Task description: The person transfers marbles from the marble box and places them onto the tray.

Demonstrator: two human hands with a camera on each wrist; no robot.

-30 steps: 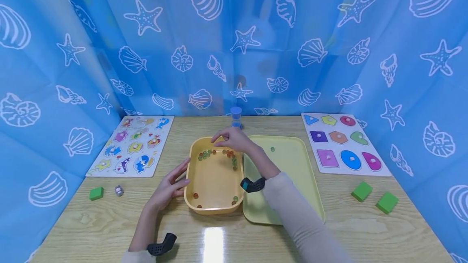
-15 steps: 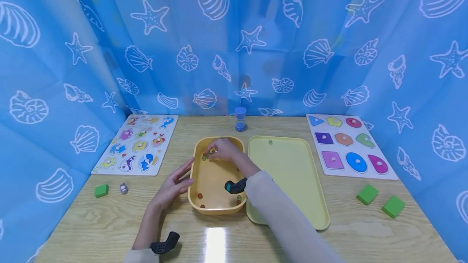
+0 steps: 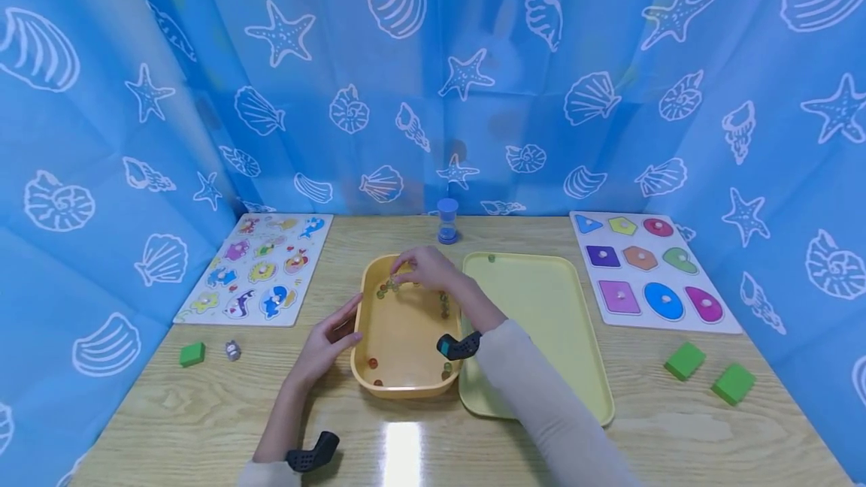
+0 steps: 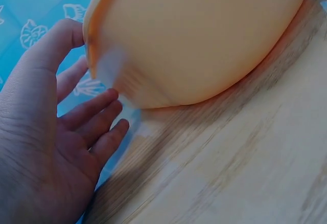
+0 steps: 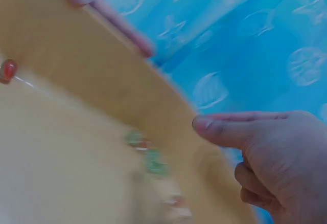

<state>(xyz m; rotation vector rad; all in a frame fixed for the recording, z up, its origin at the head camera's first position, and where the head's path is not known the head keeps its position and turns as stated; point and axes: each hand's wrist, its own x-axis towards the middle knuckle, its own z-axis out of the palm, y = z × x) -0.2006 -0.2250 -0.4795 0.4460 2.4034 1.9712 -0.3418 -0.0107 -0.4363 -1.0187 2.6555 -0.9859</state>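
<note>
Preferably, the left hand [image 3: 325, 343], whose relaxed fingers touch the rounded orange plastic box [image 3: 409, 340], should steady it, while the right hand [image 3: 429, 267], thumb and forefinger nearly meeting, its hold impossible to tell, should gently handle the small round red and green beads [image 3: 444, 305] inside.

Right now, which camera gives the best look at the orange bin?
Head: it frames the orange bin from above, with its floor and nearly all its rim. Left wrist shows only an outer side up close, cropped at the top; right wrist, blurred, only part of the inside, with some beads.
</note>
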